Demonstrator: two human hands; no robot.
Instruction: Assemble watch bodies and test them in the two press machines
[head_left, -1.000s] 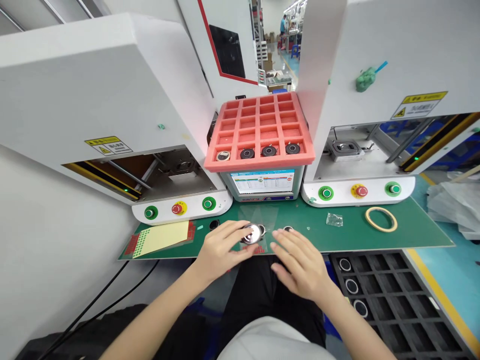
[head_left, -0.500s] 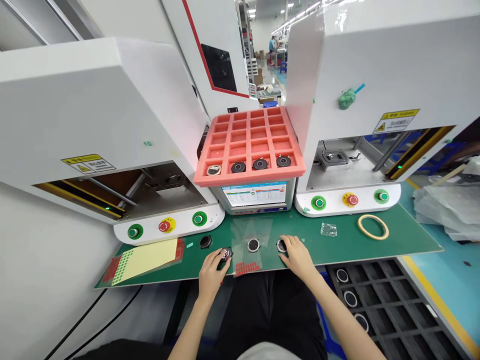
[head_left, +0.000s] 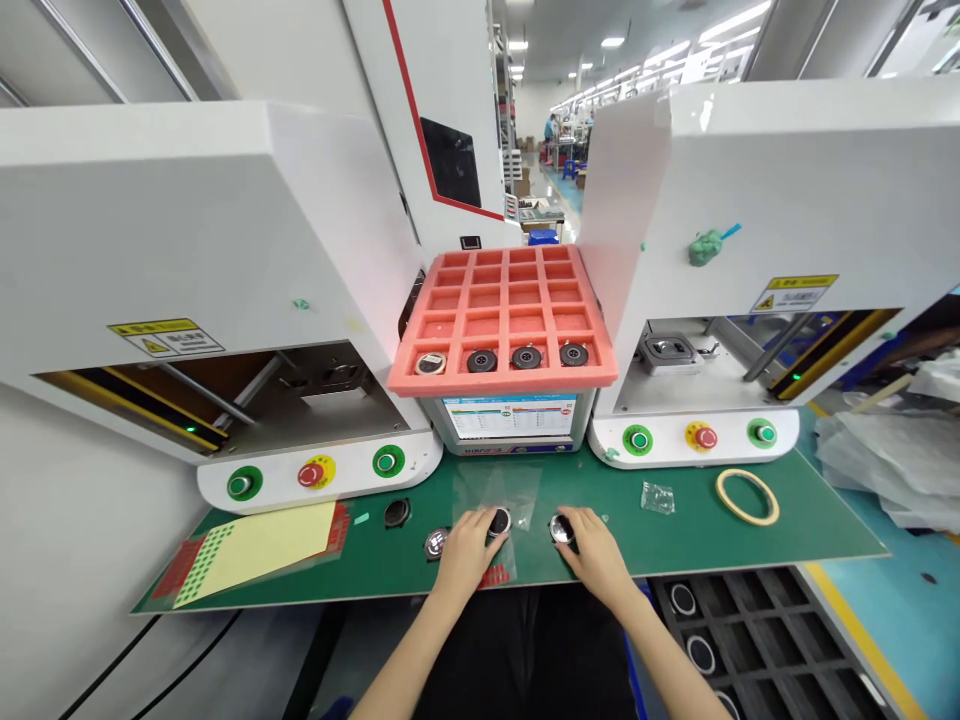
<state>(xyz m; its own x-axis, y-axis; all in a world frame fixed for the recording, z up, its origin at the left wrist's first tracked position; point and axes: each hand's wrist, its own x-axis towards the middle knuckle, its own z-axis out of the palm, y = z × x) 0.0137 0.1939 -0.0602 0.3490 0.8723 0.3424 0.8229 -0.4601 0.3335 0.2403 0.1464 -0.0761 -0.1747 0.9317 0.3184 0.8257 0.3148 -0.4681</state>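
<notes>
On the green work mat [head_left: 630,545], the fingers and thumb of my left hand [head_left: 463,552] are closed around the edge of a round watch case [head_left: 499,521] with a silver rim. To the right, my right hand [head_left: 598,555] grips another silver-rimmed watch case [head_left: 560,528] at its side. Just left of my left hand lies a shiny dark watch case [head_left: 436,543], touched by no fingers. Farther left rests a black watch case [head_left: 397,513]. A clear film [head_left: 529,485] with red marks lies under and around the middle case.
A pink foam tray [head_left: 501,380] with several round parts in its front row sits above a small screen [head_left: 512,418]. White machines with buttons flank it. A yellow sticker sheet [head_left: 259,550], tape roll [head_left: 748,497] and plastic scrap [head_left: 658,498] lie on the mat. A black tray [head_left: 772,640] stands below right.
My left hand has let go of the shiny dark case and moved right to the middle case. My right hand stays at its case. The view has tilted up slightly.
</notes>
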